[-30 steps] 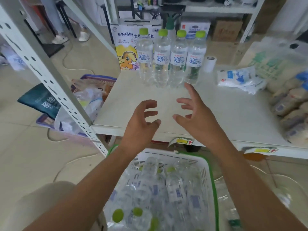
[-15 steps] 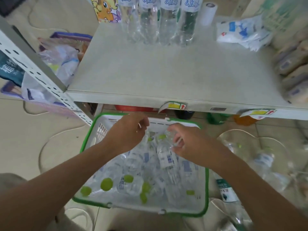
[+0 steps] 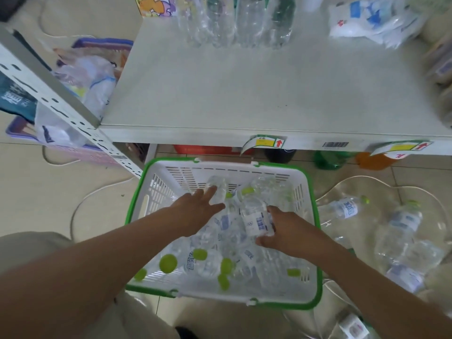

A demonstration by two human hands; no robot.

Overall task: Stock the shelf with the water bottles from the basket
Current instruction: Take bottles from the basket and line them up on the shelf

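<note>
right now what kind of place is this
Probably a small shop: yellow price tags on the edge of the white metal shelf, and a green-rimmed white plastic basket of clear plastic water bottles.

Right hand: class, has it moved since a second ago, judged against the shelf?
Yes. The right hand has gone from above the shelf down past its front edge into the basket, where it grips a bottle.

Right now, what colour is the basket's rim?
Green, on a white basket; the head view shows it best.
</note>
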